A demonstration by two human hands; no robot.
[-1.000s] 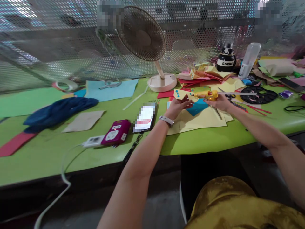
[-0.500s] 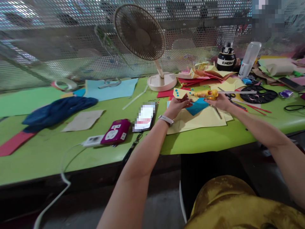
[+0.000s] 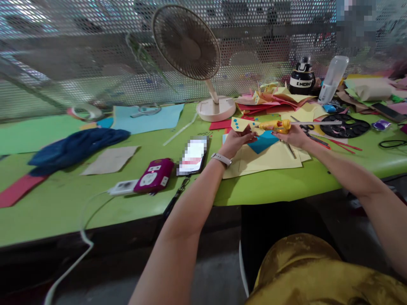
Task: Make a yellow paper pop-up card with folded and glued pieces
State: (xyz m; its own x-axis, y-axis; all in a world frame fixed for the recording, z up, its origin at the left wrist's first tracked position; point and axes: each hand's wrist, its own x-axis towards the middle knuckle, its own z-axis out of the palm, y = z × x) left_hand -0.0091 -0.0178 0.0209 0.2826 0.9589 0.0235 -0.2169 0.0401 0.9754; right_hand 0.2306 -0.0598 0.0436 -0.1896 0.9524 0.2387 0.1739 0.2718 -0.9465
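My left hand [image 3: 238, 140] pinches a pale yellow paper piece [image 3: 241, 124] that carries small blue squares. In my right hand [image 3: 291, 134] is a yellow glue gun [image 3: 276, 126], with a long translucent glue stick [image 3: 318, 123] sticking out of its back end. The gun's nozzle points left and meets the right side of the paper piece; whether it touches I cannot tell. Under both hands lie a blue paper piece [image 3: 262, 143] and pale yellow sheets [image 3: 270, 163]. Scissors [image 3: 308, 127] lie just past my right hand.
A fan [image 3: 216, 108] stands behind my hands. Left of them are a phone [image 3: 193, 156], a purple power adapter [image 3: 154, 174] with a white cable, and dark blue cloth [image 3: 79, 146]. A black bottle [image 3: 302, 80], clear bottle [image 3: 333, 80] and black palette [image 3: 345, 126] are to the right.
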